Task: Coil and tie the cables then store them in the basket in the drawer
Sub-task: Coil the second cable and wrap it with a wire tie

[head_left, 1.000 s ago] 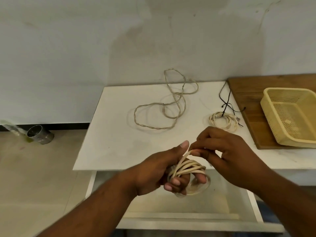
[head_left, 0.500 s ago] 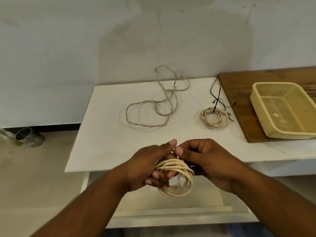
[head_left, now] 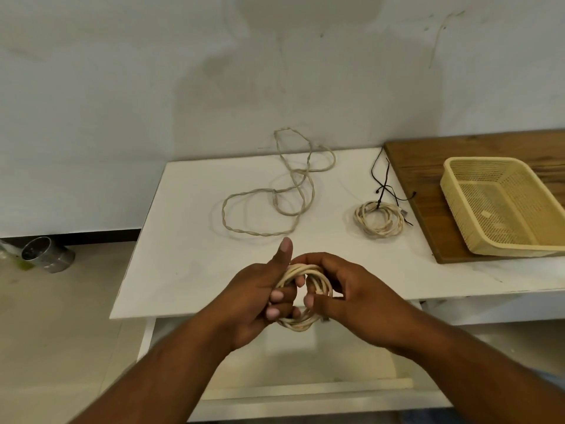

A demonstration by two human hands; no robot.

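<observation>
Coiled cable (head_left: 298,326) clasped by left hand (head_left: 256,298) and right hand (head_left: 351,289), fingers curled round it — likely light, springy; best pinched across all loops.

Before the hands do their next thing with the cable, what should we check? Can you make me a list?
1. Cable coil held firmly: ok. The left hand and the right hand both grip it.
2. Coil tied: cannot tell, the fingers cover it.
3. Drawer open: ok, it is pulled out below the hands.
4. Basket in the drawer: not ok, it sits on the wooden board on the table.
5. Black ties at hand: ok, they lie by the coiled cable.
6. All cables coiled: not ok, the twisted cable lies loose on the table.
</observation>
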